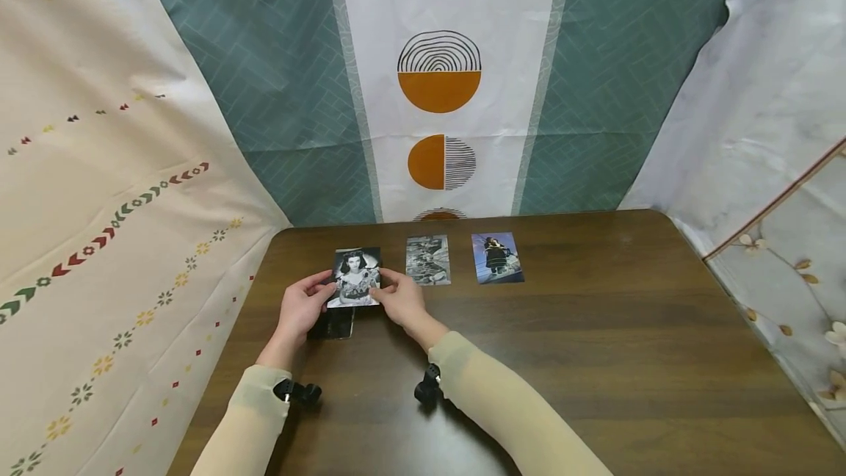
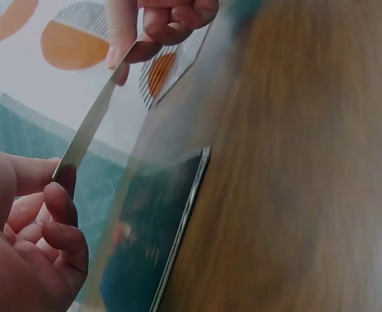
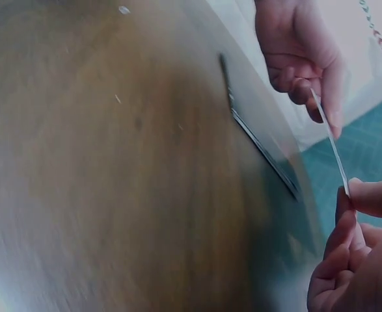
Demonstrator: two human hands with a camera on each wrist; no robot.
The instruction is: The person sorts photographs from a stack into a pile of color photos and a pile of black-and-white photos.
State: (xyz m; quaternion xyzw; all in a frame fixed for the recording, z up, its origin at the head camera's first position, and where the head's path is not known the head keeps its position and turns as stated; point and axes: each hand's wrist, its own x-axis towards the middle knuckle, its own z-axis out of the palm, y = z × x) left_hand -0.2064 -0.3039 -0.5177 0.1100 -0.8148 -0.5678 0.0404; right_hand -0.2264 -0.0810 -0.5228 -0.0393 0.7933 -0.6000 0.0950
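A black-and-white photo card (image 1: pixel 355 278) of a person in a ruffled dress is held up over the table, seen nearly edge-on in both wrist views. My left hand (image 1: pixel 304 305) pinches its left edge between thumb and fingers. On the opposite edge, my right hand (image 1: pixel 403 301) pinches it the same way. Below the card lies a dark, glossy flat thing (image 1: pixel 338 324), partly hidden by the card and left hand; its kind is unclear. A grey photo card (image 1: pixel 427 260) lies just right of the held one. Farther right is a blue-toned photo card (image 1: pixel 497 258) with a dark figure.
The brown wooden table (image 1: pixel 595 344) stretches right and toward me. Behind it hangs a green and white cloth (image 1: pixel 449 116) with orange half circles. A cream patterned cloth (image 1: pixel 132 241) borders the left side, and a pale floral cloth (image 1: pixel 786 263) the right.
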